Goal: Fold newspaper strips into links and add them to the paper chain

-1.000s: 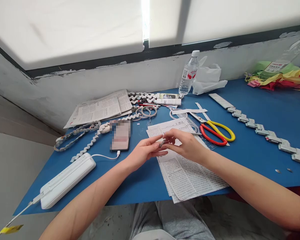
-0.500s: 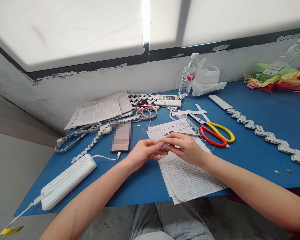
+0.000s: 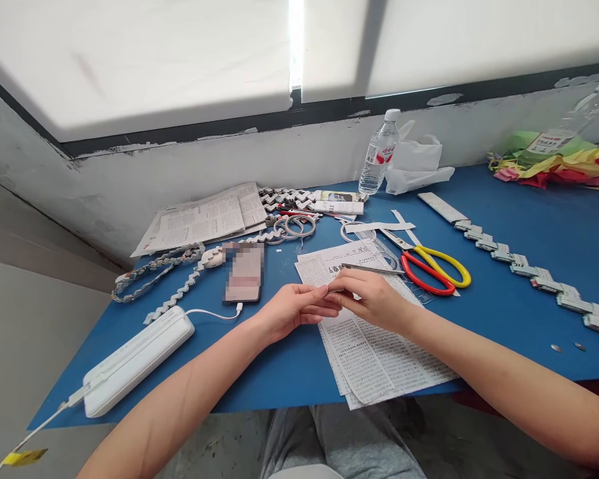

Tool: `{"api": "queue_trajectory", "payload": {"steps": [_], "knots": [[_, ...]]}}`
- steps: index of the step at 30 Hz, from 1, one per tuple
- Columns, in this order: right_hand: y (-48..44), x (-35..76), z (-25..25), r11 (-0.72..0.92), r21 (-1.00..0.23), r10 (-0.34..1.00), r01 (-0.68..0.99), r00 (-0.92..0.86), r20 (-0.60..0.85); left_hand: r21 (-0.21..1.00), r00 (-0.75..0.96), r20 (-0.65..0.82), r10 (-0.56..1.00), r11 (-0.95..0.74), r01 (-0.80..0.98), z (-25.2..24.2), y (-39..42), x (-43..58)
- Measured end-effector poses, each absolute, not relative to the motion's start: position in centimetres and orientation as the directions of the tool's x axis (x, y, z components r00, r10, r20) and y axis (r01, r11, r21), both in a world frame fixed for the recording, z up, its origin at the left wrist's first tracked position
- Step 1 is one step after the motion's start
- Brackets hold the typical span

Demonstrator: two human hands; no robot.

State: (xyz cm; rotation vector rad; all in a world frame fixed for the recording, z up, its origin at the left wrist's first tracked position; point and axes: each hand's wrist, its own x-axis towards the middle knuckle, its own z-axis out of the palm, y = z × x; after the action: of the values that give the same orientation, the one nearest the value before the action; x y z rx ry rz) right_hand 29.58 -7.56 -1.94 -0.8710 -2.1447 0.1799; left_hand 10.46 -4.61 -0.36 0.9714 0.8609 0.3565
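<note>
Head view | left hand point(image 3: 292, 309) and right hand point(image 3: 374, 299) meet fingertip to fingertip, both pinched on a small folded paper piece point(image 3: 335, 289), probably to press its crease | piece: narrow, grey newsprint, mostly hidden, just above the printed sheets point(image 3: 374, 359) on the blue surface point(image 3: 504, 313) | scissors point(image 3: 432, 266) near right hand

On my feed now: left hand point(image 3: 292, 309) and right hand point(image 3: 374, 299), both bare, forearms point(image 3: 190, 392) uncovered right out to the frame edges. Low in the middle, grey trousers point(image 3: 339, 439) (soft, creased cloth, plain all over) over both knees.
</note>
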Motion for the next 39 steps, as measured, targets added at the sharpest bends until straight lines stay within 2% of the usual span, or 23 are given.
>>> {"api": "queue_trajectory", "payload": {"steps": [8, 13, 18, 21, 25, 29, 33, 39], "knots": [[-7.73, 29.87, -1.99, 0.772, -0.349, 0.624, 0.531, -0.533, 0.572, 0.795, 0.655, -0.527, 0.542, 0.587, 0.154, -0.68, -4.19, 10.19], [-7.90, 29.72, -2.11, 0.769, -0.347, 0.621, 0.538, -0.497, 0.606, 0.786, 0.648, -0.532, 0.545, 0.603, 0.139, -0.56, -4.12, 10.17], [-7.86, 29.35, -2.18, 0.736, -0.343, 0.635, 0.584, -0.421, 0.648, 0.877, 0.610, -0.431, 0.665, 0.467, 0.110, -0.66, -4.38, 10.36], [-7.75, 29.38, -1.86, 0.728, -0.397, 0.666, 0.560, -0.437, 0.604, 0.926, 0.589, -0.348, 0.730, 0.365, 0.096, -0.69, -4.44, 10.41], [-7.47, 29.84, -1.42, 0.719, -0.483, 0.694, 0.500, -0.480, 0.537, 0.936, 0.586, -0.324, 0.742, 0.340, 0.088, -0.62, -4.30, 10.31], [-7.31, 30.23, -1.43, 0.712, -0.525, 0.702, 0.466, -0.453, 0.550, 0.932, 0.614, -0.328, 0.718, 0.352, 0.087, -0.50, -4.30, 10.29], [-7.40, 30.26, -1.50, 0.708, -0.513, 0.703, 0.485, -0.415, 0.578, 0.930, 0.625, -0.313, 0.715, 0.364, 0.049, -0.25, -4.60, 10.37], [-7.32, 30.30, -1.56, 0.747, -0.447, 0.659, 0.493, -0.455, 0.599, 0.939, 0.603, -0.322, 0.730, 0.325, 0.109, -0.21, -4.75, 10.42]]}}
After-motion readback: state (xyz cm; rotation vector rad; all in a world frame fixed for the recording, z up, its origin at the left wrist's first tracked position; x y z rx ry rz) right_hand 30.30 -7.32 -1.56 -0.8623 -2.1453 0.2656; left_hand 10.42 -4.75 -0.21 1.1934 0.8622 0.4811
